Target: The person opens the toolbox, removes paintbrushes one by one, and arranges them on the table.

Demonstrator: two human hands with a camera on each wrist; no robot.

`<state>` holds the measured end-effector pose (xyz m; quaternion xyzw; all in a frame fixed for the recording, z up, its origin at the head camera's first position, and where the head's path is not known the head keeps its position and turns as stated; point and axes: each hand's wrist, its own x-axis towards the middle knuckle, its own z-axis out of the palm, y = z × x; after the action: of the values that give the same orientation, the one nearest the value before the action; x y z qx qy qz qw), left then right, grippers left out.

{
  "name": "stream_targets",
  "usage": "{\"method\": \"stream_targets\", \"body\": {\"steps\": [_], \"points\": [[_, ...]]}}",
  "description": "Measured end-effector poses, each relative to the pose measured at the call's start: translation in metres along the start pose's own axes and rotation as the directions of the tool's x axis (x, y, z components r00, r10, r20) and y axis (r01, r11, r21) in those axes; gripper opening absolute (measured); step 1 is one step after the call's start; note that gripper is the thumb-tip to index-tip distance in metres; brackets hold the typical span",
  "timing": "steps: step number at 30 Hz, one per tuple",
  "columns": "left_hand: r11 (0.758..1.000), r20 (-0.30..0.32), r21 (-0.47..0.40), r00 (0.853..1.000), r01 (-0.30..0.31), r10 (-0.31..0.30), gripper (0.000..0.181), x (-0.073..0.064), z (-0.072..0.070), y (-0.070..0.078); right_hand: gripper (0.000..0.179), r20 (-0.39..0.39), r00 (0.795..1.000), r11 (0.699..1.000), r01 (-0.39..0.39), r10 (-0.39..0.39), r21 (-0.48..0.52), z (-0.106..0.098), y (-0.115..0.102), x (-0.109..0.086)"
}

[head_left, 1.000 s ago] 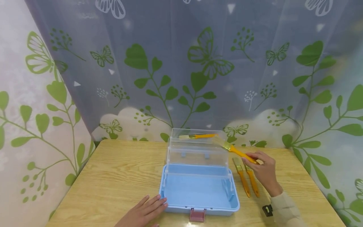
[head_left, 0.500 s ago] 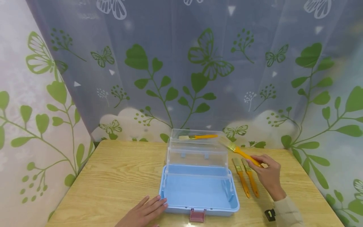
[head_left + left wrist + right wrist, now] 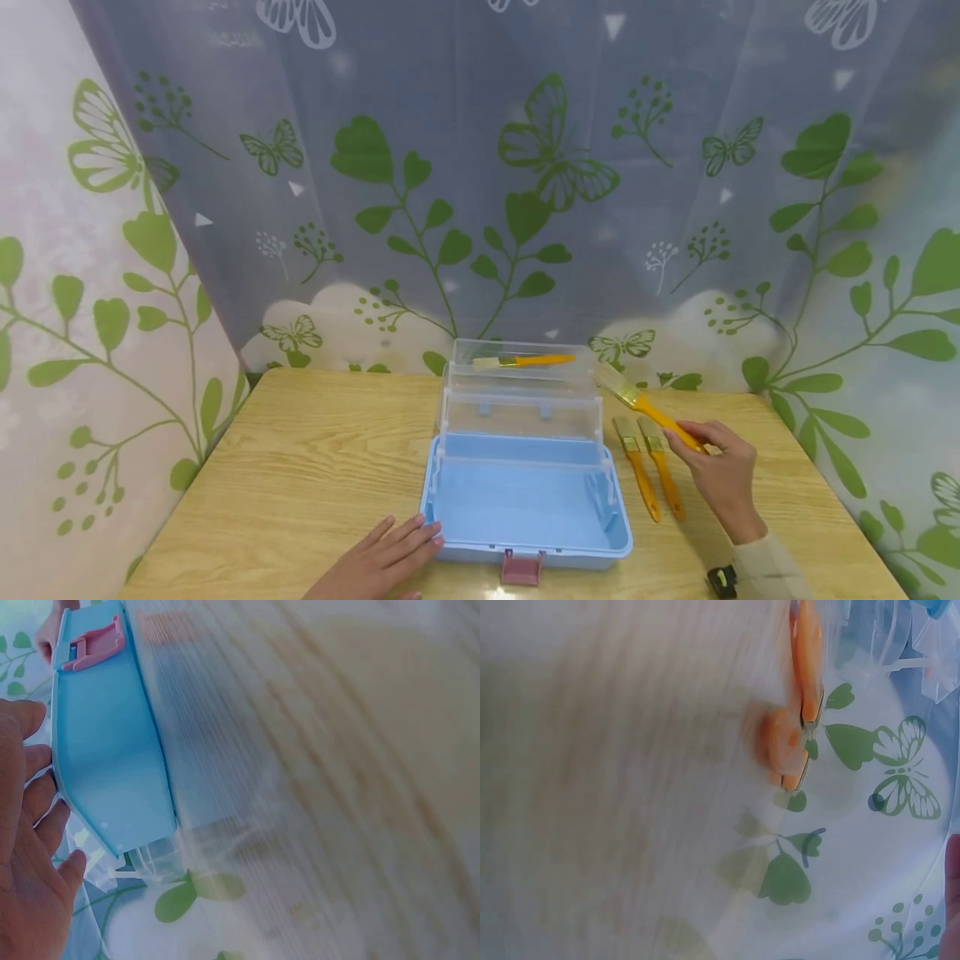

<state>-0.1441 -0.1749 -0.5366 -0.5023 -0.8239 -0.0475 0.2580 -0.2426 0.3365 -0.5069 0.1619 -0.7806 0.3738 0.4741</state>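
Our right hand (image 3: 722, 472) pinches a probably light, stiff brush (image 3: 647, 407) by its handle (image 3: 669, 426); our straight-fingered left hand (image 3: 378, 557) touches the box (image 3: 525, 508).

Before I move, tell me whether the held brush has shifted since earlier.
Yes: in the head view, the brush in the right hand has moved right and slightly down relative to the box.

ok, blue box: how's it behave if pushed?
The blue box probably slides rather than rolls: it's wide and low. Likely light; its front wall looks like plastic. The raised clear upper part might wobble on slim side arms.
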Motion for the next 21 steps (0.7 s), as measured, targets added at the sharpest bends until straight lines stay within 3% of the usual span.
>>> {"method": "stream_targets", "body": {"steps": [11,15,21], "points": [[1.000,0.002,0.004,1.000,0.002,-0.002,0.075,0.000,0.001,0.001,0.028,-0.024,0.998,0.998,-0.057,0.056,-0.034,-0.010,0.005,-0.006],[1.000,0.004,0.001,1.000,0.003,-0.003,0.075,-0.001,0.001,0.001,0.023,-0.040,0.991,0.989,-0.130,0.128,-0.069,-0.014,0.002,-0.006],[1.000,-0.007,-0.003,1.000,0.004,-0.004,0.077,0.000,-0.001,0.002,0.016,-0.082,0.964,0.959,-0.262,0.254,-0.110,-0.020,-0.002,-0.005]]}}
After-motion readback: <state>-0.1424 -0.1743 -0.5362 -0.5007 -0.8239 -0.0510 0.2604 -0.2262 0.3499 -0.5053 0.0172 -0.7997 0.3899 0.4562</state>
